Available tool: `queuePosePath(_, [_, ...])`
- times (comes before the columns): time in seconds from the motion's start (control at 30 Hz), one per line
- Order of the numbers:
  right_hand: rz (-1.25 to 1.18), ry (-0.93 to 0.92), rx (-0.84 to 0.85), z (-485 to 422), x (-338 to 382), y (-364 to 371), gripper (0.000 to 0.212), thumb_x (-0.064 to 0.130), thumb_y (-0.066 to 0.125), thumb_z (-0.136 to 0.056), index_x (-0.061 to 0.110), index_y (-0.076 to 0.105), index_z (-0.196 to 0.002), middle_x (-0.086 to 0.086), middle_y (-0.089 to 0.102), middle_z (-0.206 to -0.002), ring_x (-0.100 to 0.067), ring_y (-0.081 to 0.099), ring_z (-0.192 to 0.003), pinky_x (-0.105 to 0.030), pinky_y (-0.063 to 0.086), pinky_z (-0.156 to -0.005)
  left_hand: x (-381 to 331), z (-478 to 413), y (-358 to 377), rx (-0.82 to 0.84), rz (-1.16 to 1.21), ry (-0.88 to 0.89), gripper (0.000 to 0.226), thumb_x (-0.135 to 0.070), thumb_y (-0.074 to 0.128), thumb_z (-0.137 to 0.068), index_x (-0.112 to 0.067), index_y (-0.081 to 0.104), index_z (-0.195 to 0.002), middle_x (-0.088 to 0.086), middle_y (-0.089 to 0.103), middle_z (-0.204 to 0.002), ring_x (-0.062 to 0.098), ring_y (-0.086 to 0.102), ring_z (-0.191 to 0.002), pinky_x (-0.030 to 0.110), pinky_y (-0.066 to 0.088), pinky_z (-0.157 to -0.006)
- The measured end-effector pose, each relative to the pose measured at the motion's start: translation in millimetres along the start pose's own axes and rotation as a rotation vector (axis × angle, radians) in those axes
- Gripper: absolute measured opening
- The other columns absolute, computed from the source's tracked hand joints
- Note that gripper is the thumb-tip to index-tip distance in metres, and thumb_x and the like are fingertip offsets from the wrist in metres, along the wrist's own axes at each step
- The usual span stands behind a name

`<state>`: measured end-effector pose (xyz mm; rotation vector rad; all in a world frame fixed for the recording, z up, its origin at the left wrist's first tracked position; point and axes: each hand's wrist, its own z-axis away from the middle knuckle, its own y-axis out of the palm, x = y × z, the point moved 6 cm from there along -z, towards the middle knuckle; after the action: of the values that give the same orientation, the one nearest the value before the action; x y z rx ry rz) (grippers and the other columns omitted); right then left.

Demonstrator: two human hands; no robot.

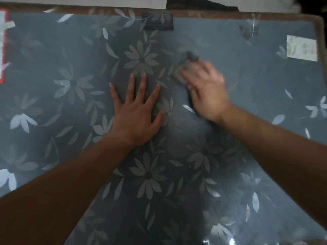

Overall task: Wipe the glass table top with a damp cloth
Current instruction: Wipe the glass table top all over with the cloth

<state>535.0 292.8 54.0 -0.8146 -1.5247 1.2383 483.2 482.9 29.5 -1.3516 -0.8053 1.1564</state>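
Two bare hands rest on the grey glass table top with pale flower pattern (265, 55). Left hand (136, 112) lies flat mid-table, fingers spread. Right hand (205, 89), blurred, presses a crumpled grey cloth (187, 66) just beside it, fingers bunched over it. Near the far right corner sits a pale rectangular label (301, 47); its writing is unreadable.

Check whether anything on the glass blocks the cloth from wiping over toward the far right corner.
Nothing raised shows there. The right hand presses the cloth on the glass table top, and the stretch to its right looks bare. The pale rectangle near that corner looks flat, maybe a reflection; blur prevents certainty.
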Motion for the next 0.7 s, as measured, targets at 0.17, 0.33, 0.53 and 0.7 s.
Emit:
queuePosePath(0.17, [0.036,-0.188,0.107,44.6,-3.8,7.7,0.047,0.024,0.045,-0.096,0.027,0.051,-0.142,-0.002,0.044,-0.154,-0.035,0.034,-0.143,-0.047,0.027,-0.113,-0.7,4.9,-3.7,-0.052,0.059,0.026,0.066,-0.058,0.032,-0.097,-0.028,0.034,-0.156,0.012,0.017,-0.169,0.03,0.008,-0.158,0.077,-0.003,-0.115])
queuePosePath(0.33, [-0.002,0.245,-0.061,49.0,-30.0,-8.8,0.05,0.027,0.042,-0.095,0.028,0.048,-0.145,-0.003,0.042,-0.155,-0.038,0.032,-0.142,-0.051,0.027,-0.11,-1.0,6.0,-4.4,-0.077,0.086,0.049,0.06,-0.052,0.034,-0.098,-0.028,0.042,-0.153,0.014,0.025,-0.166,0.032,0.013,-0.156,0.078,-0.004,-0.115])
queuePosePath(0.53, [-0.043,-0.118,0.077,131.9,50.4,16.2,0.048,0.018,0.051,-0.095,0.03,0.051,-0.142,0.004,0.042,-0.156,-0.029,0.031,-0.145,-0.044,0.027,-0.107,-0.4,7.2,-5.5,-0.079,0.091,0.054,0.062,-0.053,0.033,-0.097,-0.03,0.04,-0.154,0.014,0.023,-0.167,0.032,0.011,-0.157,0.079,-0.003,-0.114])
queuePosePath(0.7, [-0.083,0.269,-0.084,122.9,-2.1,-4.3,0.046,0.021,0.045,-0.097,0.028,0.051,-0.143,0.002,0.044,-0.154,-0.034,0.032,-0.141,-0.052,0.027,-0.112,-3.3,10.7,-6.6,-0.12,0.096,0.108,0.056,-0.053,0.041,-0.096,-0.029,0.05,-0.145,0.016,0.036,-0.159,0.036,0.026,-0.15,0.078,0.003,-0.115])
